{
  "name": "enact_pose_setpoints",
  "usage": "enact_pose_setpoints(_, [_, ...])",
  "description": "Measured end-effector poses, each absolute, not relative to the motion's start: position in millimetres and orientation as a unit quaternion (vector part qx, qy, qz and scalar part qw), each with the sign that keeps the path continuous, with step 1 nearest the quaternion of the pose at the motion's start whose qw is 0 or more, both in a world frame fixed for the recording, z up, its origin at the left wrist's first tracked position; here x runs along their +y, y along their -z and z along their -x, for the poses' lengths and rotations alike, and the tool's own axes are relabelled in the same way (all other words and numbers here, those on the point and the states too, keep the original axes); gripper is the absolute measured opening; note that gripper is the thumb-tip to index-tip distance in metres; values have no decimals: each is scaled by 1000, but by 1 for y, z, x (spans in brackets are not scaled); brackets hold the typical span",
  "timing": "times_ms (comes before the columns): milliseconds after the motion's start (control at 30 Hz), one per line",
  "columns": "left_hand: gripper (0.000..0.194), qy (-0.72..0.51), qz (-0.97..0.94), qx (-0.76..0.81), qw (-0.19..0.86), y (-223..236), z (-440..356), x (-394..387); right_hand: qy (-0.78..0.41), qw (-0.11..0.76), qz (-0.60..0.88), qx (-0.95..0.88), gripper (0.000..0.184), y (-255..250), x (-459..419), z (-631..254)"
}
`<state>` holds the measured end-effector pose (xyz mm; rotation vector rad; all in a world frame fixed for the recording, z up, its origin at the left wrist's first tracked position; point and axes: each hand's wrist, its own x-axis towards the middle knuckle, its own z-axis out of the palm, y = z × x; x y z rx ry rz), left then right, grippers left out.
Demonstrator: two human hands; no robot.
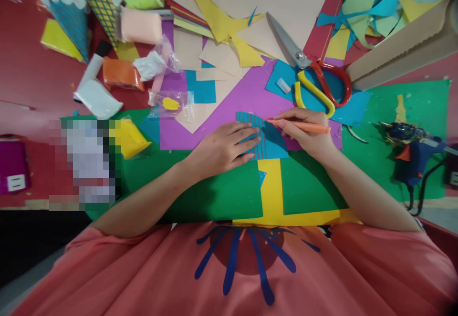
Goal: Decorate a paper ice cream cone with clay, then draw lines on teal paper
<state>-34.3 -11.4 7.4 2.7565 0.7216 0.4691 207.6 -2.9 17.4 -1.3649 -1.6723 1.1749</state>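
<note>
A blue paper piece (274, 139) with dark stripes drawn across its left part lies on the purple and green sheets in front of me. My left hand (229, 147) rests flat on its striped side, fingers spread. In my right hand (304, 130) is an orange marker (311, 127), pinched between the fingers, its tip at the upper edge of the blue piece near the last stripe. The right part of the piece is plain blue. Just beyond the right hand lie scissors (298, 56) with one red and one yellow handle, blades apart.
A blue glue gun (417, 156) lies at the right with its cord. Packs of clay, such as an orange one (122, 74) and a yellow one (129, 138), lie left. Decorated paper cones (69, 15) stand upper left. Paper scraps (372, 6) and a cardboard piece (400, 49) are upper right.
</note>
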Motion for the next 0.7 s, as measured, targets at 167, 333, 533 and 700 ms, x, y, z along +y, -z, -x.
enact_pose_setpoints(167, [35,-131,-943,262,156,-6,35,-12,-450,341,520,-641,20,-15,-3,-208])
enact_pose_setpoints(333, [34,-148,-946,252,142,-6,35,-11,-445,338,522,-645,17,-15,-2,-208])
enact_pose_setpoints(533, [34,-145,-944,256,147,-6,36,-11,-444,333,519,-649,17,-17,-2,-207])
enact_pose_setpoints(700, [34,-135,-943,259,157,-5,36,-11,-445,316,524,-654,18,-18,-2,-208])
